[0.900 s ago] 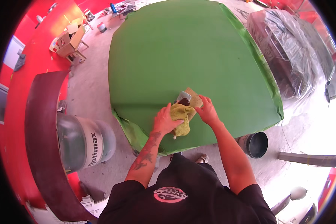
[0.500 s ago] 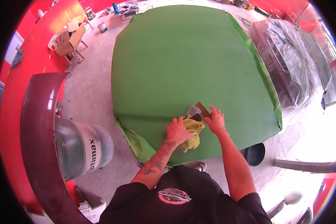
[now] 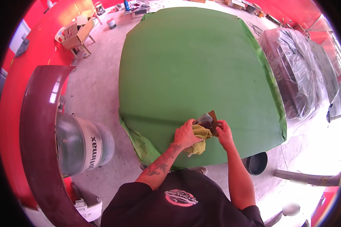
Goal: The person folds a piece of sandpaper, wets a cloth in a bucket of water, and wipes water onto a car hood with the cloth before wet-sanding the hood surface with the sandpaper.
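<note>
A large green panel [image 3: 201, 68], shaped like a car hood, spreads out in front of me. Over its near part, my left hand [image 3: 185, 135] is closed around a crumpled yellow cloth [image 3: 196, 147], its thumb across the folds. Beside those fingers is a clear, block-like piece [image 3: 205, 117], with a dark flat piece [image 3: 207, 124] against it; how they are held is partly hidden. My right hand [image 3: 225, 135] pinches the edge of a stiff brown sheet [image 3: 213, 118], which looks like sandpaper and stands tilted next to the dark piece.
A dark red curved body panel [image 3: 38, 125] and a big clear drum [image 3: 70, 142] stand at left. A black bucket [image 3: 257, 163] sits on the floor near right. Plastic-wrapped parts [image 3: 297, 72] lie right of the hood. A cardboard box [image 3: 76, 36] rests far left.
My right hand's fingers, spread before, have closed on the brown sheet, which now stands more upright. The view has shifted slightly. My left hand stays at the yellow cloth.
</note>
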### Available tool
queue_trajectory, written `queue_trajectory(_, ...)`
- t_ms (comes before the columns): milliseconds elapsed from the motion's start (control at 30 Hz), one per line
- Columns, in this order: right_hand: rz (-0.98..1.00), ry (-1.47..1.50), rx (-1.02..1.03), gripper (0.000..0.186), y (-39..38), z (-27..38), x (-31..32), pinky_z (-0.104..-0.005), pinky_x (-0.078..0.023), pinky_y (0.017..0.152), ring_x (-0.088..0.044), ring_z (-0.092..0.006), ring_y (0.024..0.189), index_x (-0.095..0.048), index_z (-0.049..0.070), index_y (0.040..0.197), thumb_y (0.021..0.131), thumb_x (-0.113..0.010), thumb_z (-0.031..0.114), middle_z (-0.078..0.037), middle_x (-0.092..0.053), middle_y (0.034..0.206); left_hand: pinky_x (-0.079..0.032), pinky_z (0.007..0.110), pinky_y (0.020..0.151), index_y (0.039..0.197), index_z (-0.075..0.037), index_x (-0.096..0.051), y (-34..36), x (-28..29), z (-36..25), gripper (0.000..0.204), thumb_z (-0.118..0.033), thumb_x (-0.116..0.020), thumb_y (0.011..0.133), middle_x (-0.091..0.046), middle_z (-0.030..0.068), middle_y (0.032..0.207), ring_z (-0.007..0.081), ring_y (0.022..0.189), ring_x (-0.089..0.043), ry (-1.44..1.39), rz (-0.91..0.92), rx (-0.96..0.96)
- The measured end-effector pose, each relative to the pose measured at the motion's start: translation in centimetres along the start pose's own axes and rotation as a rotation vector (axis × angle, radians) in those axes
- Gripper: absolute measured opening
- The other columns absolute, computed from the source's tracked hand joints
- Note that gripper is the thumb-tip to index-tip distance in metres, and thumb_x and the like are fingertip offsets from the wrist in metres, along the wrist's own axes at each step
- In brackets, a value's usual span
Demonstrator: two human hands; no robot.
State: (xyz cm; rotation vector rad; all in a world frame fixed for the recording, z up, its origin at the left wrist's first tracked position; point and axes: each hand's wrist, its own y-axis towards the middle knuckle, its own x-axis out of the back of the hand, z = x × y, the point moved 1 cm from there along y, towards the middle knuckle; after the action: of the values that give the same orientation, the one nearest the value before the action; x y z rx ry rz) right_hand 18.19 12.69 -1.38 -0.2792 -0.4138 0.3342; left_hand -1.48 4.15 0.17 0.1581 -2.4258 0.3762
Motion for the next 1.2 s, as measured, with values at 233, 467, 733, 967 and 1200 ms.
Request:
queue_trajectory(233, -0.012, 0.212, -0.068, 0.032, -2.3, -1.4, 1.8, -0.0301, -0.052, 0.069, -0.06, -0.0124, 0.087, -0.046, 0.008, 0.127, 0.095, -0.049, 0.008, -0.005, -0.062, 0.106, -0.049, 0.038, 0.092, 0.124, -0.005, -0.051, -0.5, 0.0, 0.1, 0.081, -0.036, -0.086, 0.058, -0.059, 0.0124, 0.122, 0.0297, 0.109, -0.06, -0.063, 0.045, -0.062)
queue_trajectory(467, -0.2, 0.481, -0.149, 0.035, -4.3, -3.3, 4.8, -0.034, -0.054, 0.074, -0.063, -0.0174, 0.089, -0.041, 0.008, 0.13, 0.096, -0.047, 0.008, -0.008, -0.063, 0.106, -0.051, 0.034, 0.086, 0.117, -0.001, -0.053, -1.5, 2.2, 1.5, 0.063, -0.018, -0.085, 0.065, -0.065, 0.0115, 0.106, 0.022, 0.097, -0.064, -0.399, 0.06, -0.02)
queue_trajectory(733, -0.376, 0.774, -0.265, 0.033, -8.8, -6.5, 7.8, -0.0356, -0.053, 0.077, -0.063, -0.019, 0.092, -0.041, 0.009, 0.129, 0.096, -0.046, 0.007, -0.008, -0.063, 0.107, -0.051, 0.03, 0.083, 0.11, -0.003, -0.053, -1.9, 2.3, 3.9, 0.044, -0.004, -0.077, 0.073, -0.064, 0.006, 0.103, 0.0151, 0.093, -0.062, -0.883, 0.082, 0.053)
queue_trajectory(967, -0.385, 0.951, -0.213, 0.033, -11.7, -7.2, 8.3, -0.0376, -0.05, 0.08, -0.062, -0.0191, 0.094, -0.042, 0.012, 0.129, 0.096, -0.047, 0.008, -0.007, -0.062, 0.11, -0.049, 0.032, 0.091, 0.12, -0.002, -0.052, -1.5, 1.7, 3.3, 0.044, -0.001, -0.069, 0.079, -0.062, 0.0079, 0.111, 0.018, 0.103, -0.061, -1.068, 0.201, 0.079)
queue_trajectory(1200, -0.455, 0.998, -0.159, 0.031, -14.5, -6.7, 8.3, -0.038, -0.05, 0.08, -0.062, -0.0185, 0.096, -0.043, 0.013, 0.127, 0.097, -0.048, 0.009, -0.005, -0.062, 0.113, -0.05, 0.036, 0.094, 0.129, 0.0, -0.047, -0.7, 0.8, 2.7, 0.049, -0.005, -0.063, 0.083, -0.059, 0.0125, 0.12, 0.0241, 0.108, -0.06, -1.179, 0.392, 0.074)
